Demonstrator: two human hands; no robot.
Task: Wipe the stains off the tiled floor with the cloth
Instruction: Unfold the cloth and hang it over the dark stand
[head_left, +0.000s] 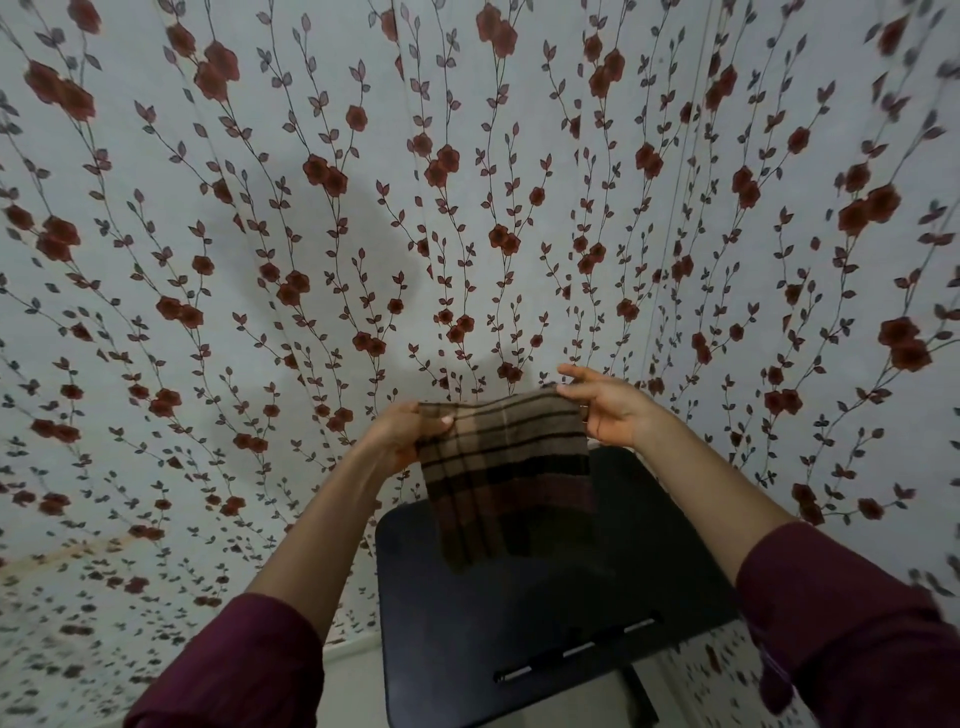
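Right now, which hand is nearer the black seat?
Right, judging by the picture alone. The right hand pinches the cloth's top corner directly above the black seat's back edge; the left hand grips the other corner, out past the seat's left side.

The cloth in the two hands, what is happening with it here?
A person holds a checked cloth up by its top edge. The left hand grips one corner and the right hand pinches the other, so the cloth hangs spread between them. It hangs above a dark stool, in front of a flowered wall. No wiping has begun: the cloth is off the floor, and no stains can be seen in this view.
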